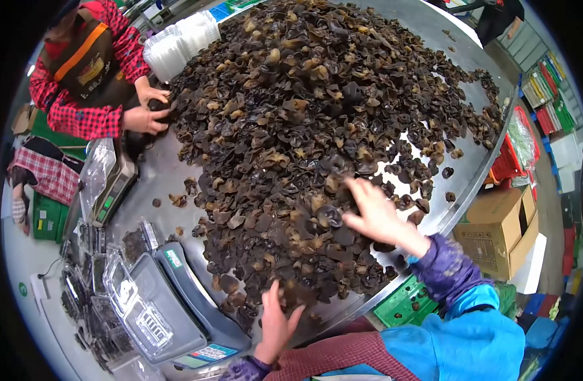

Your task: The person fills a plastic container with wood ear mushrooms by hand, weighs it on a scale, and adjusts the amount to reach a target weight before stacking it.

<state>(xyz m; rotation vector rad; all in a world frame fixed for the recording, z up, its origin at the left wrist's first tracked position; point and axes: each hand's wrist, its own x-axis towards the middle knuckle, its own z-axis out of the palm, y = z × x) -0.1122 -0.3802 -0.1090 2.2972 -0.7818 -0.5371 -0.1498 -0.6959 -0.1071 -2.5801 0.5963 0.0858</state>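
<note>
A big heap of dark brown wood ear mushrooms [291, 120] covers much of the metal table [170, 165]. My right hand [377, 209] reaches over the heap's near right side, thumb and fingers apart, with mushrooms right at the fingertips. Lower down, my left hand [278, 322] is at the heap's near edge, thumb spread away from the fingers, beside some blurred mushrooms. Left of that hand stands a weighing scale [205, 311] with an open clear plastic box [142, 317] on its grey pan.
Across the table, a person in a checked sleeve [81, 120] has both hands on mushrooms at the heap's edge. Stacked clear boxes [183, 41] and a second scale [116, 184] stand near. Filled boxes [91, 286] lie left; a cardboard carton [494, 235] and green crate [406, 301] sit right.
</note>
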